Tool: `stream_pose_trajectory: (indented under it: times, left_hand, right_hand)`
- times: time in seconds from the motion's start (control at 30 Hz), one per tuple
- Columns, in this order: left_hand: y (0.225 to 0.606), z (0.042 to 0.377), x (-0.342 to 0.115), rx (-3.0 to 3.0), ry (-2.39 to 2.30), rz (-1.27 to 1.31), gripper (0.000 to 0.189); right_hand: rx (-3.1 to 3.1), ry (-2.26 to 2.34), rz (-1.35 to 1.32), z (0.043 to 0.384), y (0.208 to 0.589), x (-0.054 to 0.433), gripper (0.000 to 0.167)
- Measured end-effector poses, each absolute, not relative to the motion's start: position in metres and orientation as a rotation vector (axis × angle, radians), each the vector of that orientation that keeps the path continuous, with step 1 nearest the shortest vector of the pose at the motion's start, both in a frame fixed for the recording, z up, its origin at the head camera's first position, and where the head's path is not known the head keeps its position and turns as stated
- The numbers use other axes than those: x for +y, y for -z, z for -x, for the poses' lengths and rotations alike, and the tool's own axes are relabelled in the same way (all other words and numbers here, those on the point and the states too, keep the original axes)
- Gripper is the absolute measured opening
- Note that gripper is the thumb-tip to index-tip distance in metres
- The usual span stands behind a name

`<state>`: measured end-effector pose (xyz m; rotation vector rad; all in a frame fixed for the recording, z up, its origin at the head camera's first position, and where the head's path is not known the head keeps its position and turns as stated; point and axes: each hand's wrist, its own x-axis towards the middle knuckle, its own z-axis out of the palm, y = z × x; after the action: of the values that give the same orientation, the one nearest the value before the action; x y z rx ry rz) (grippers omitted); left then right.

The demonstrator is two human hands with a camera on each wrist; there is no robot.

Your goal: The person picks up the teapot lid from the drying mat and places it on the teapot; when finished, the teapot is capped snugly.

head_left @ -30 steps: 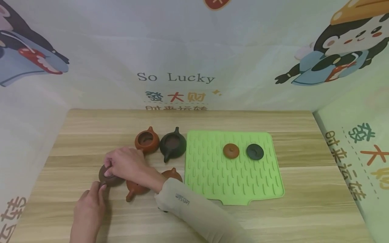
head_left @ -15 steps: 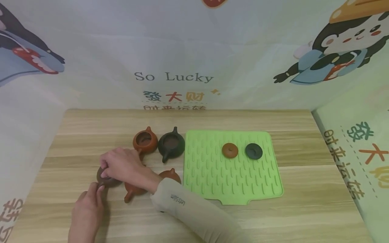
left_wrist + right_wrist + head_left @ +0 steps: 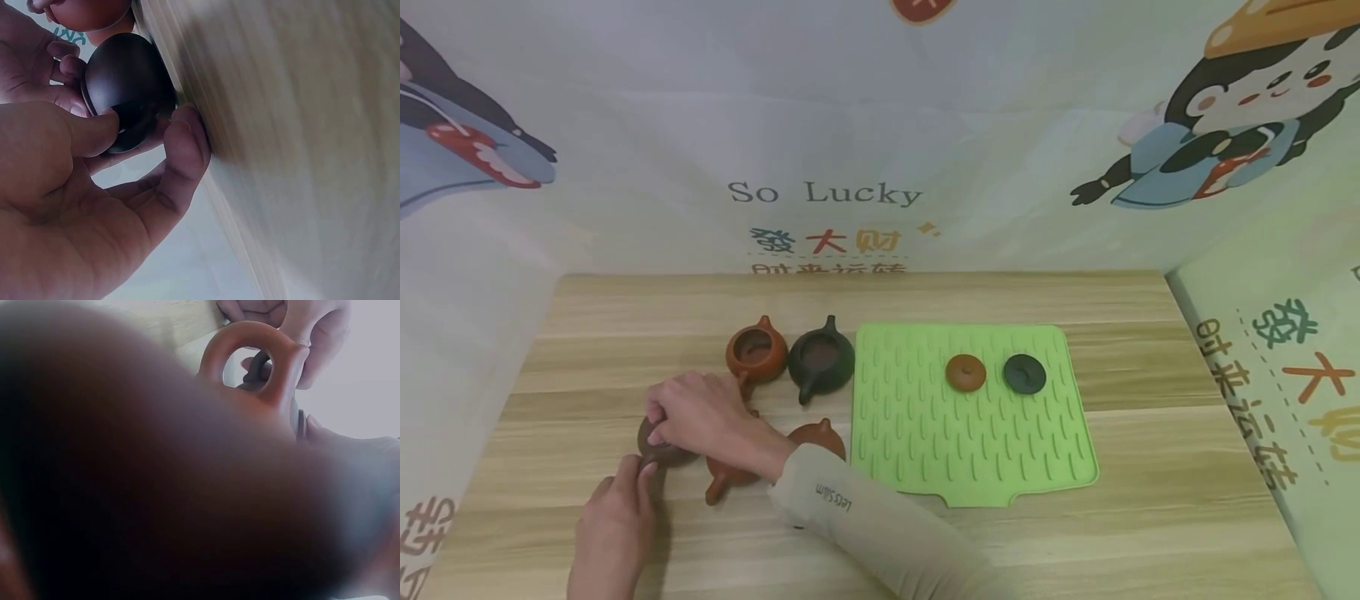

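Observation:
On the left side of the table stands a small dark brown teapot (image 3: 670, 455), partly covered by the hands. My left hand (image 3: 615, 523) pinches its handle between thumb and fingers; the left wrist view shows the teapot's rounded dark body (image 3: 128, 72) just beyond the fingers. From above, my right hand (image 3: 711, 423) reaches over with curled fingers and holds the teapot's lid at the top; the knob is hidden. Beneath the right wrist is a reddish-brown teapot (image 3: 724, 477), whose loop handle (image 3: 215, 356) shows large and close in the right wrist view.
Behind the right hand stand an orange-brown lidless teapot (image 3: 779, 357) and a black lidless teapot (image 3: 844, 367). Another orange-brown teapot (image 3: 818, 435) is partly hidden by the right sleeve. A green ridged mat (image 3: 917, 458) bears a brown lid (image 3: 966, 373) and a black lid (image 3: 1025, 374).
The head view has shifted slightly, so everything sits a little further left in it. Both hands stay at the dark brown teapot with hardly any movement.

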<state>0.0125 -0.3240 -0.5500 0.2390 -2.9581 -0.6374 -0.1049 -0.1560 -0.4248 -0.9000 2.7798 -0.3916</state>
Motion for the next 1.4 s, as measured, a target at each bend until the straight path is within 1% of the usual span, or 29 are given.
stream_pose_trajectory:
  times: [0.2,0.3,0.6,0.67,0.8,0.9,1.03,1.13,1.2,1.23,1.3,1.4]
  left_hand:
    - [0.552,-0.012,-0.324,-2.918,0.636,-0.235,0.028]
    - [0.554,-0.012,-0.324,-2.893,0.636,-0.227,0.023]
    - [0.553,-0.011,-0.323,-2.881,0.634,-0.236,0.024]
    - [0.555,-0.010,-0.324,-2.877,0.628,-0.223,0.023]
    - [0.554,-0.011,-0.324,-2.887,0.624,-0.199,0.023]
    - [0.545,-0.013,-0.321,-2.912,0.657,-0.217,0.033]
    - [0.525,-0.014,-0.309,-2.948,0.700,-0.274,0.047]
    - [0.505,-0.013,-0.298,-3.003,0.732,-0.330,0.043]
    - [0.489,-0.011,-0.293,-3.067,0.788,-0.374,0.038]
    - [0.482,-0.011,-0.291,-3.101,0.823,-0.399,0.039]
    - [0.472,-0.010,-0.289,-3.146,0.875,-0.441,0.044]
    - [0.465,-0.013,-0.284,-3.083,0.903,-0.436,0.049]
  right_hand:
    - [2.795,0.421,0.873,0.103,0.425,-0.156,0.022]
    - [2.814,0.433,0.851,0.101,0.427,-0.157,0.020]
    - [2.862,0.466,0.793,0.095,0.432,-0.159,0.017]
    - [2.834,0.478,0.815,0.095,0.432,-0.157,0.020]
    - [2.746,0.580,0.914,0.095,0.422,-0.139,0.035]
    - [2.687,0.744,0.982,0.099,0.407,-0.112,0.039]
    - [2.611,1.067,1.008,0.105,0.386,-0.057,0.025]
    - [2.561,1.317,1.012,0.108,0.375,-0.009,0.017]
    - [2.561,1.429,1.004,0.109,0.372,0.024,0.015]
    - [2.581,1.461,0.992,0.109,0.371,0.041,0.015]
    - [2.650,1.503,0.919,0.108,0.373,0.077,0.015]
    - [2.809,1.534,0.682,0.101,0.384,0.132,0.015]
